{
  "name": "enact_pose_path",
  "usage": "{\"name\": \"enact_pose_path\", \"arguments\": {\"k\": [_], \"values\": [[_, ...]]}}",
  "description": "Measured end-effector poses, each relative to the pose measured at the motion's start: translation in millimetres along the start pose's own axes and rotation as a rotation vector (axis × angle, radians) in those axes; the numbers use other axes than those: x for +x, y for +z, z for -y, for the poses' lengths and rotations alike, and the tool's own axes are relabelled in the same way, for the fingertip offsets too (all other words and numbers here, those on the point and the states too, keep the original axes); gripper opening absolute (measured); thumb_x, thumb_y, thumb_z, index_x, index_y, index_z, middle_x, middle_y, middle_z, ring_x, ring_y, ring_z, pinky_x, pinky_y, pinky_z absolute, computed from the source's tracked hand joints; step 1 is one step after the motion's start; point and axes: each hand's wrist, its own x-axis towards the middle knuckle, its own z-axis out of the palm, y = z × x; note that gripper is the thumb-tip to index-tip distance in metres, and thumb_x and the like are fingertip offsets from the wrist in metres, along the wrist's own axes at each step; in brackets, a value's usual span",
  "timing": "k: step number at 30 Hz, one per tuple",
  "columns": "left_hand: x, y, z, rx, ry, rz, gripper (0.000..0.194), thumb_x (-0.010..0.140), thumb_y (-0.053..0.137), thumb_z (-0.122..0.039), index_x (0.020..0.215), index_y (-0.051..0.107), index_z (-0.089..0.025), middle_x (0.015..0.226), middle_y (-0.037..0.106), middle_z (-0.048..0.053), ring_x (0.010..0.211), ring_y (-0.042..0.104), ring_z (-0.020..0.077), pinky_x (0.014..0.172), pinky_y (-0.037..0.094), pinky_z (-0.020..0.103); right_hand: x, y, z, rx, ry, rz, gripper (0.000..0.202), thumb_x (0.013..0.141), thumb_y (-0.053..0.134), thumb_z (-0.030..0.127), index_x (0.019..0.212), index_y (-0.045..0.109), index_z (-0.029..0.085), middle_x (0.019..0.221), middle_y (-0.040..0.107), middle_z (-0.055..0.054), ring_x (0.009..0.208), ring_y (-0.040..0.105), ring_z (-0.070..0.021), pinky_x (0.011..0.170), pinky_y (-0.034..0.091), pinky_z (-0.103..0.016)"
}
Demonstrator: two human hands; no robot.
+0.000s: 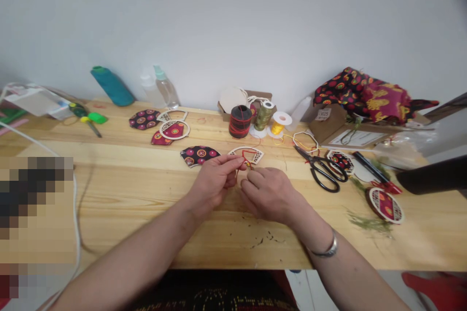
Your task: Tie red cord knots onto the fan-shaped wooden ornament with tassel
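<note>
Right hand (270, 194) is curled knuckles-up, can't tell if it's gripping anything. Left hand (216, 178) is pinching red cord (243, 153), looped up between the two, just in front of a pale fan-shaped frame (258, 157). Black scissors (324, 172) off right, red-and-black thread spool (240, 122) further back.

Red cord (243, 154) partly hidden

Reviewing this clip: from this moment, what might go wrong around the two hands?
The thin red cord at the fingertips of the left hand and right hand might slip or tangle.
The fan-shaped frame lies just beyond the fingers and could be nudged.
Loose yellow thread trails near the scissors, so it may snag if they are lifted.
</note>
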Motion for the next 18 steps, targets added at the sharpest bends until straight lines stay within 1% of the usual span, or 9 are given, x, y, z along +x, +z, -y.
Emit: {"name": "enact_pose_path", "arguments": {"k": [2, 3, 5, 7, 9, 11, 13, 16, 18], "values": [[-1.1, 1.5, -1.4, 0.008, 0.008, -0.005, 0.019, 0.057, 0.079, -0.022, 0.063, 0.066, -0.010, 0.055, 0.060, 0.000, 0.037, 0.028, -0.0007, 0.036, 0.015, 0.016, 0.9, -3.8, -2.5, 0.249, 0.080, -0.129, 0.026, 0.087, 0.047, 0.023, 0.065, 0.059, 0.018, 0.070, 0.060, -0.007, 0.064, 0.052, -0.0155, 0.057, 0.039, -0.030], [-1.7, 2.4, -2.0, 0.017, 0.008, -0.008, 0.019, 0.057, 0.080, -0.022, 0.064, 0.067, -0.010, 0.054, 0.060, 0.000, 0.036, 0.028, -0.0006, 0.036, 0.015, 0.016, 1.7, -4.9, -4.4, 0.369, 0.187, -0.213, 0.026, 0.087, 0.047, 0.024, 0.065, 0.059, 0.018, 0.075, 0.061, -0.007, 0.069, 0.054, -0.0158, 0.062, 0.042, -0.030], [-2.8, 3.9, -2.5, 0.040, 0.003, -0.017, 0.019, 0.057, 0.079, -0.023, 0.066, 0.069, -0.010, 0.054, 0.060, 0.000, 0.037, 0.029, -0.0002, 0.036, 0.015, 0.017, 4.0, -4.0, -9.2, 0.574, 0.486, -0.345, 0.025, 0.089, 0.047, 0.024, 0.069, 0.062, 0.018, 0.084, 0.063, -0.008, 0.078, 0.057, -0.0166, 0.071, 0.045, -0.031], [-3.2, 4.6, -1.7, 0.076, 0.007, -0.019, 0.018, 0.058, 0.079, -0.024, 0.068, 0.070, -0.011, 0.054, 0.060, -0.001, 0.037, 0.030, 0.0004, 0.037, 0.017, 0.017, 6.9, 0.2, -13.9, 0.802, 0.764, -0.333, 0.024, 0.087, 0.051, 0.032, 0.072, 0.063, 0.017, 0.083, 0.064, -0.008, 0.080, 0.058, -0.0174, 0.075, 0.046, -0.033], [-3.2, 4.6, -0.2, 0.127, 0.028, -0.009, 0.016, 0.060, 0.078, -0.025, 0.067, 0.071, -0.013, 0.054, 0.060, -0.001, 0.038, 0.033, 0.0013, 0.037, 0.020, 0.017, 9.7, 5.0, -16.8, 1.148, 0.958, -0.222, 0.028, 0.083, 0.055, 0.042, 0.076, 0.064, 0.016, 0.076, 0.063, -0.006, 0.074, 0.059, -0.0167, 0.073, 0.048, -0.033], [-2.9, 4.3, 1.2, 0.184, 0.056, 0.011, 0.014, 0.062, 0.076, -0.026, 0.066, 0.072, -0.014, 0.054, 0.061, -0.001, 0.039, 0.035, 0.0022, 0.038, 0.022, 0.018, 11.8, 7.8, -17.1, 1.460, 1.037, -0.142, 0.032, 0.078, 0.060, 0.047, 0.079, 0.064, 0.015, 0.073, 0.063, -0.004, 0.070, 0.060, -0.0147, 0.071, 0.049, -0.032], [-2.7, 3.9, 2.2, 0.230, 0.074, 0.027, 0.014, 0.064, 0.075, -0.028, 0.068, 0.073, -0.014, 0.054, 0.061, -0.001, 0.039, 0.035, 0.0028, 0.039, 0.023, 0.019, 12.8, 7.8, -15.7, 1.605, 1.049, -0.117, 0.034, 0.074, 0.065, 0.048, 0.080, 0.064, 0.015, 0.070, 0.062, -0.002, 0.064, 0.057, -0.0117, 0.064, 0.048, -0.028], [-3.2, 3.9, 2.6, 0.270, 0.083, 0.031, 0.014, 0.064, 0.074, -0.028, 0.070, 0.073, -0.015, 0.055, 0.059, -0.002, 0.039, 0.035, 0.0027, 0.039, 0.021, 0.020, 12.4, 6.2, -14.2, 1.576, 1.045, -0.122, 0.030, 0.072, 0.069, 0.044, 0.079, 0.064, 0.015, 0.063, 0.059, 0.001, 0.050, 0.046, -0.0066, 0.047, 0.036, -0.021], [-4.0, 4.2, 2.6, 0.289, 0.078, 0.025, 0.014, 0.064, 0.073, -0.027, 0.070, 0.073, -0.014, 0.055, 0.059, -0.002, 0.039, 0.034, 0.0025, 0.039, 0.021, 0.020, 11.4, 6.2, -14.8, 1.533, 1.028, -0.127, 0.026, 0.071, 0.070, 0.039, 0.078, 0.064, 0.015, 0.061, 0.059, 0.002, 0.046, 0.038, -0.0047, 0.042, 0.027, -0.020]]}}
